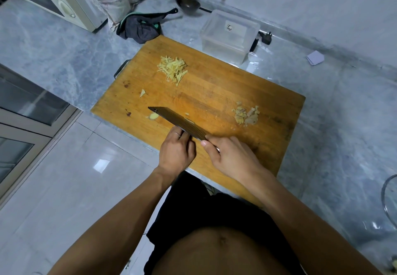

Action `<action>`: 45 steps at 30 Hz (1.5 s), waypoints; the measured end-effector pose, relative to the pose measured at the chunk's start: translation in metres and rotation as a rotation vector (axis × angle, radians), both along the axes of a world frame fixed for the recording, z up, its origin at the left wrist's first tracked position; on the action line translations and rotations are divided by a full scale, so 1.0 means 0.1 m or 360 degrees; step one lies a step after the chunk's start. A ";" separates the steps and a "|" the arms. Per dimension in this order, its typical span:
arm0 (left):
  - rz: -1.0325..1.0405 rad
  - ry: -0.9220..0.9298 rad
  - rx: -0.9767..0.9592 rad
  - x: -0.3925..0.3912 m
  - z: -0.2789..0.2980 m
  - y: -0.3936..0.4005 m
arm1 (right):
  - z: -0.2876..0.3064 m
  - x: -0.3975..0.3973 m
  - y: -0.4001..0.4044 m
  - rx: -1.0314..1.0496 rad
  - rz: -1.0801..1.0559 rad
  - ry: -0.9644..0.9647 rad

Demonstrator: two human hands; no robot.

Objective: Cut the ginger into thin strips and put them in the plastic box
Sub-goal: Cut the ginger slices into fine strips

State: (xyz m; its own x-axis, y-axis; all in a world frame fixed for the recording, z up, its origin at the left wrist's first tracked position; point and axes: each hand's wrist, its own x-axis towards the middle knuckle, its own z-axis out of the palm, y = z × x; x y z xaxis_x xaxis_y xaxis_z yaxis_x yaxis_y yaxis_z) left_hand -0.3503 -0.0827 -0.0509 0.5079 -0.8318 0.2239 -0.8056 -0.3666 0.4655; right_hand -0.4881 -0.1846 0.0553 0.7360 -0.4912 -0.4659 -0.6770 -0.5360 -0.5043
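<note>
Right hand (231, 156): fingers curled round the knife (178, 123) handle, thumb along the blade's heel.
Left hand (178, 148): against the blade's near face; fingertips hidden behind it, so whether they pinch anything I cannot tell.
Knife: blade on edge over the board (214, 94).
Ginger piece (153, 116): on the board, just beside the blade tip.
Strips (172, 70): piled on the board's far part.
Scraps (246, 115): on the board's right side.
Box (228, 36): on the table (64, 55), beyond the board's far corner.

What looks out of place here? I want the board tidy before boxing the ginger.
One stray ginger sliver lies alone near the cutting board's left edge, apart from the strip pile. A heap of ginger scraps sits at the right. Nothing is visibly spilled or damaged.
</note>
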 end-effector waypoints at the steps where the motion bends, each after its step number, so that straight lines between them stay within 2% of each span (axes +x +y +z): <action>1: -0.0004 0.0004 0.0009 0.00 0.00 0.00 | -0.01 0.02 -0.01 -0.0013 0.0003 -0.0014; 20: 0.0005 0.0037 0.0116 0.00 0.01 0.02 | 0.02 -0.07 -0.03 0.0049 0.0007 -0.0050; 27: 0.0034 0.0066 0.0100 -0.01 -0.03 0.02 | -0.02 0.00 0.02 -0.0032 0.0022 0.0050; 34: -0.0093 0.0095 0.0028 -0.01 0.00 0.08 | -0.05 -0.03 -0.01 -0.0024 -0.0038 -0.0071; 45: -0.0036 0.0090 0.0085 -0.01 -0.04 0.05 | 0.02 -0.06 0.02 -0.0029 0.0027 0.0002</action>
